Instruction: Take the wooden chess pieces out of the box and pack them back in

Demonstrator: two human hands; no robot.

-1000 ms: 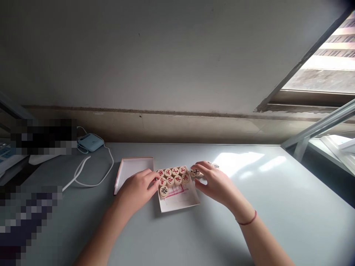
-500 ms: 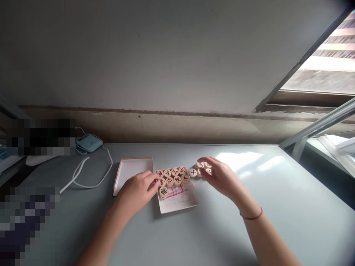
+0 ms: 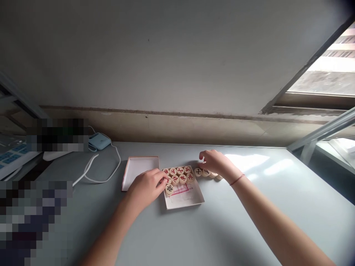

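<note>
A shallow white open box (image 3: 185, 200) holds Chinese chess pieces (image 3: 175, 179) in stacked rows at its far side, with red characters on top. One piece with a black character (image 3: 169, 189) stands in front of them at the left. My left hand (image 3: 148, 184) is at the box's left edge, its bent fingers and thumb gripping there against the nearest pieces. Just right of the box, more black-marked pieces (image 3: 198, 172) stand on the table. My right hand (image 3: 215, 161) is over them, fingers curved with a gap between thumb and forefinger; nothing shows in it, and some fingertips are hidden.
The white-lined box lid (image 3: 141, 167) lies left of the box on the grey table (image 3: 210, 236). Farther left are a white cable (image 3: 119, 162), a light blue device (image 3: 100, 141) and a power strip (image 3: 12, 157). A wall (image 3: 166, 74) rises behind.
My right hand has shifted toward the far side of the loose pieces, its fingers more curled. My left hand stays at the box. The whole view has shifted slightly.
</note>
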